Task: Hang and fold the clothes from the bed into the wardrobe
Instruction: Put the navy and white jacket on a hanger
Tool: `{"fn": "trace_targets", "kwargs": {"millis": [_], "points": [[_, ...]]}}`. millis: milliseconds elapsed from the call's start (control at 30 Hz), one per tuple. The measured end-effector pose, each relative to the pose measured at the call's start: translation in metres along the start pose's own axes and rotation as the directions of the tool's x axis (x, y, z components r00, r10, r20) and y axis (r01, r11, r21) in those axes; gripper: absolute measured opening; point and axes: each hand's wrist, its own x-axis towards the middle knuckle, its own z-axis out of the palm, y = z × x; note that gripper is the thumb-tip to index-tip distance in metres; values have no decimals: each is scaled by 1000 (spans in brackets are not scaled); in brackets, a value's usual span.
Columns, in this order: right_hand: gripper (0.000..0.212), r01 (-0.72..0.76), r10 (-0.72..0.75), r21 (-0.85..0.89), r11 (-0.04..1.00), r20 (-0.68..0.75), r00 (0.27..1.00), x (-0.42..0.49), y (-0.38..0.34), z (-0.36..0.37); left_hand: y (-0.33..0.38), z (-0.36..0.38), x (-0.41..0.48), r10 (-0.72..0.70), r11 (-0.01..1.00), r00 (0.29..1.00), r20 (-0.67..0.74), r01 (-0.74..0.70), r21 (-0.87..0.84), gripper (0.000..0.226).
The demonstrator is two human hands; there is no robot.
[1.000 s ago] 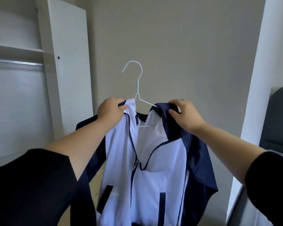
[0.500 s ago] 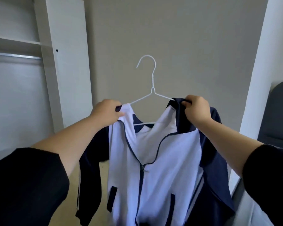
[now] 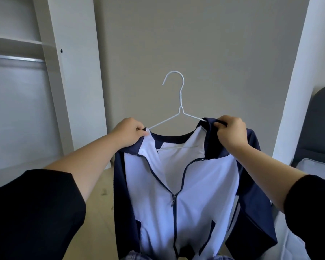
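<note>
Here, in the head view, you hold a white and navy jacket (image 3: 176, 184) up in front of you on a white wire hanger (image 3: 180, 102).

Your left hand (image 3: 129, 131) grips the jacket's left shoulder at the collar edge, with the fingers curled round the cloth. The hanger's left arm comes out just beside that hand. Whether the fingers also catch the wire cannot be told.

Your right hand (image 3: 231, 132) grips the navy collar fold at the right shoulder, fingers and thumb closed on the cloth, where the hanger's right arm goes under it.

The hook stands upright and free in the air above the collar, its open end turned left, against the beige wall (image 3: 204, 44). The zip (image 3: 174, 198) is closed up to chest height and open above. The collar is spread, and the hanger's lower bar shows inside the neck. Both navy arms of the jacket hang down at its sides.

The wardrobe (image 3: 71, 72) stands open at far left, white, with a shelf (image 3: 17, 41) and a metal rail (image 3: 15, 59) just below it, well apart from the hanger. The bed (image 3: 323, 128), with its dark headboard, lies at the right edge. Pale wooden floor (image 3: 101, 194) shows below your left arm.
</note>
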Motion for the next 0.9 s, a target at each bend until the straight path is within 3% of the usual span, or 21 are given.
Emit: {"fn": "trace_targets", "kwargs": {"millis": [200,333,433,533,633,767,833,900], "points": [[23,-39,28,82,996,133,991,-7,10,4,22,20,6,57,996,983,-174,-69,-64,43],[23,-123,122,-18,992,-50,991,2,25,-13,19,23,6,-15,988,942,-336,-38,-150,33],[35,10,-2,-166,986,51,999,5,26,-19,18,23,7,-44,983,910,-411,-34,-180,32],[39,149,-131,-158,976,115,985,6,21,-18,20,25,8,-72,983,877,-475,-18,-182,29],[29,222,-168,-202,954,250,954,12,16,-19,20,27,6,-71,986,837,-543,-24,-166,26],[26,335,-295,-251,908,184,938,23,1,-24,23,32,5,-50,984,771,-635,-70,-163,25],[22,345,-278,-286,894,249,928,28,-3,-26,25,33,3,-42,983,738,-674,-88,-158,24],[16,388,-287,-403,829,289,913,24,-1,-30,25,36,0,10,991,753,-658,-94,-92,20]]}}
